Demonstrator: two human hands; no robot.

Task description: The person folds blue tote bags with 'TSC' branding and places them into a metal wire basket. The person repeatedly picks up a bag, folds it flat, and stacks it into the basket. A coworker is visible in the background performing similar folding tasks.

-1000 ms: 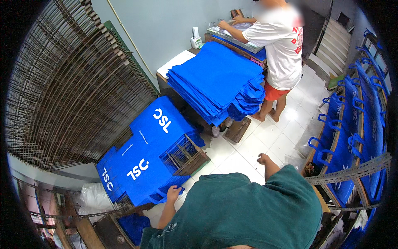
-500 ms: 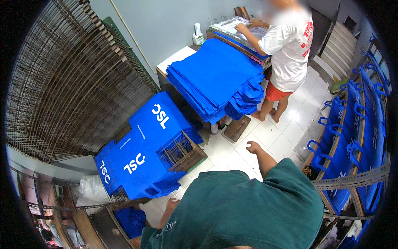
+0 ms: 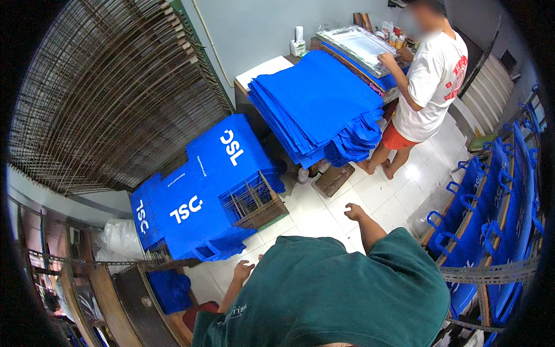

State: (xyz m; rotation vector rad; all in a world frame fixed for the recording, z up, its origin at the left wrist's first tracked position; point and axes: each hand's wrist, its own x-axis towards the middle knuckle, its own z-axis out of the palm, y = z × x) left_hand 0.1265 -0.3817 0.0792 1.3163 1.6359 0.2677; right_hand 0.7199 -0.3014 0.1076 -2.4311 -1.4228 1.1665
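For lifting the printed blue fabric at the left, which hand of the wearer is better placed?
Probably the left hand: it looks empty and is nearer to the printed blue fabric. The right hand looks empty too, but shows farther away, over the tiled floor.

Looks like soft, matt cloth on the printed blue sheets (image 3: 211, 168), the big blue stack (image 3: 315, 98) and the dark green shirt (image 3: 335, 289). Looks like thin, rough, dull metal wire on the tall rack (image 3: 110, 104). Shows smooth, shiny tile on the white floor (image 3: 315, 224), crinkly plastic on the whitish bundle (image 3: 122, 238), and dull brown wood on the low block (image 3: 335, 180).
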